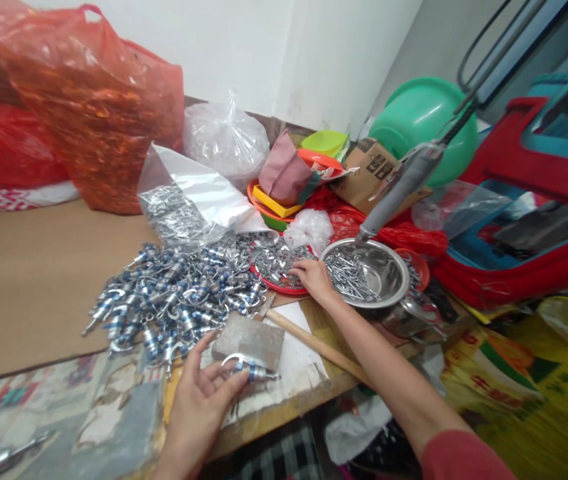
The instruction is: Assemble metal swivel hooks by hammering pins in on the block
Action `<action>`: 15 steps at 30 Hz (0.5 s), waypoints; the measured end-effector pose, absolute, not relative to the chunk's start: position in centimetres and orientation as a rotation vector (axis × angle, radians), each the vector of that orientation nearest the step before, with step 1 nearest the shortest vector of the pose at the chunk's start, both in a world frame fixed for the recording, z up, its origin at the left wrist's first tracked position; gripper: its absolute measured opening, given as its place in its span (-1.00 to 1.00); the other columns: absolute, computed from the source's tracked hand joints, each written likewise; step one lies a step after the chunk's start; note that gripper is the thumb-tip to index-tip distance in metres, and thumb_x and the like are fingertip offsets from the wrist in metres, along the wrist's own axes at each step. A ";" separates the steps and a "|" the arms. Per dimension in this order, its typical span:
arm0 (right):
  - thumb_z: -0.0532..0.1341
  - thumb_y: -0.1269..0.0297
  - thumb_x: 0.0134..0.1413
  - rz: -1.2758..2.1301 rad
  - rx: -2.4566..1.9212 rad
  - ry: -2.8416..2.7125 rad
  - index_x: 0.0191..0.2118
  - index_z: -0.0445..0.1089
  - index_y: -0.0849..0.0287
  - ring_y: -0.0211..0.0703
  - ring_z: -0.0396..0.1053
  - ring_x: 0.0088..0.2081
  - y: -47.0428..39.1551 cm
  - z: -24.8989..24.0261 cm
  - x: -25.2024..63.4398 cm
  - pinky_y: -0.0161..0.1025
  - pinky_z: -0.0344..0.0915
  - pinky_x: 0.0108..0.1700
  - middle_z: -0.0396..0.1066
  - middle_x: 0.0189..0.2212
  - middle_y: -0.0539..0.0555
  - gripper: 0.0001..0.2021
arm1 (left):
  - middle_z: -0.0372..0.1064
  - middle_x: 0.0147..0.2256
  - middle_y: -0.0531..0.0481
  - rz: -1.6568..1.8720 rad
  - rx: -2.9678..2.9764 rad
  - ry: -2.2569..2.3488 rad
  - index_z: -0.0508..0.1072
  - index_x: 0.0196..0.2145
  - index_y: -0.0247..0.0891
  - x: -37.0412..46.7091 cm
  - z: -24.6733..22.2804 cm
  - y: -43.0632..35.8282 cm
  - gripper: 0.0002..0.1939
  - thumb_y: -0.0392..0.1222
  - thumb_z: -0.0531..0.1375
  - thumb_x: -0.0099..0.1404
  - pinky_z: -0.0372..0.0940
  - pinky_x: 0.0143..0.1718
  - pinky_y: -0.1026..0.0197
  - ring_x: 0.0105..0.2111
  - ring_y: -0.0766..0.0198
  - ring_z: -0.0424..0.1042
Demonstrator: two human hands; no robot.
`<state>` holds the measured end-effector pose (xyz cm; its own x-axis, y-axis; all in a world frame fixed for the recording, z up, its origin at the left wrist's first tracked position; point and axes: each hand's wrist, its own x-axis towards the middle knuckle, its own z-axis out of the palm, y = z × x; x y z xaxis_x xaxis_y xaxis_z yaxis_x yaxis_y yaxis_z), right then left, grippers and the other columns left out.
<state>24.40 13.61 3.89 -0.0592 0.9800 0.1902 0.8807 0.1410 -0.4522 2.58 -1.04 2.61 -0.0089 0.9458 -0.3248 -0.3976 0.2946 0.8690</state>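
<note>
My left hand (pixel 204 393) is closed on a small metal fitting (pixel 251 369) with blue bands and a curved hook, held at the front edge of a grey metal block (pixel 249 340). My right hand (pixel 313 277) reaches over the right side of a red plate (pixel 289 289) of small silver parts; its fingers are bent close to the parts, and whether they grip one is too small to tell. A large heap of blue-banded fittings (pixel 174 300) lies left of the block. Under my right forearm runs a hammer's wooden handle (pixel 314 343).
A steel bowl (pixel 389 273) of metal pins stands right of my right hand, below a grey-handled tool (pixel 399 190). Behind are a clear bag of silver parts (pixel 174 213), a large orange bag (pixel 99 113) and a green basin (pixel 427 127). Cardboard (pixel 39 280) covers the left tabletop.
</note>
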 end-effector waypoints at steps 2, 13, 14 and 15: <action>0.11 0.34 0.04 0.398 -1.693 -2.008 -0.31 0.44 0.23 -0.24 0.37 -0.34 11.2 4.6 22.8 -0.35 0.22 -0.27 0.46 -0.37 0.05 -0.82 | 0.46 -0.54 0.08 1.204 0.656 1.117 0.01 0.08 -0.20 2.5 2.4 -1.0 -0.09 -0.22 0.36 -0.21 0.36 -0.40 0.29 -0.50 0.28 0.46; 0.13 0.46 -0.02 0.687 -1.377 -2.071 -0.37 0.41 0.20 -0.28 0.32 -0.40 1.7 5.6 15.9 -0.38 0.19 -0.37 0.40 -0.47 0.00 -0.88 | 0.45 -0.56 0.08 1.218 0.653 1.119 0.12 0.01 -0.19 2.5 2.4 -1.0 -0.23 -0.26 0.33 -0.18 0.35 -0.45 0.30 -0.51 0.30 0.45; 0.12 0.46 0.00 0.636 -1.387 -2.060 -0.36 0.41 0.21 -0.26 0.32 -0.38 2.0 5.6 15.9 -0.36 0.19 -0.35 0.39 -0.46 0.02 -0.87 | 0.44 -0.56 0.09 1.221 0.653 1.119 0.13 0.00 -0.19 2.5 2.4 -1.0 -0.23 -0.27 0.33 -0.18 0.35 -0.45 0.30 -0.51 0.30 0.44; 0.10 0.46 0.01 0.584 -1.399 -2.042 -0.34 0.41 0.22 -0.24 0.32 -0.35 2.3 5.6 15.9 -0.34 0.19 -0.31 0.39 -0.43 0.05 -0.85 | 0.44 -0.56 0.09 1.221 0.650 1.119 0.13 0.00 -0.20 2.5 2.4 -1.0 -0.23 -0.27 0.33 -0.19 0.36 -0.46 0.30 -0.52 0.30 0.44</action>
<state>15.87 2.29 5.55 -0.2735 0.9360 0.2215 0.6771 0.3509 -0.6468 2.51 -1.01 2.39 -0.0456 0.9488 -0.3126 -0.3941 0.2705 0.8783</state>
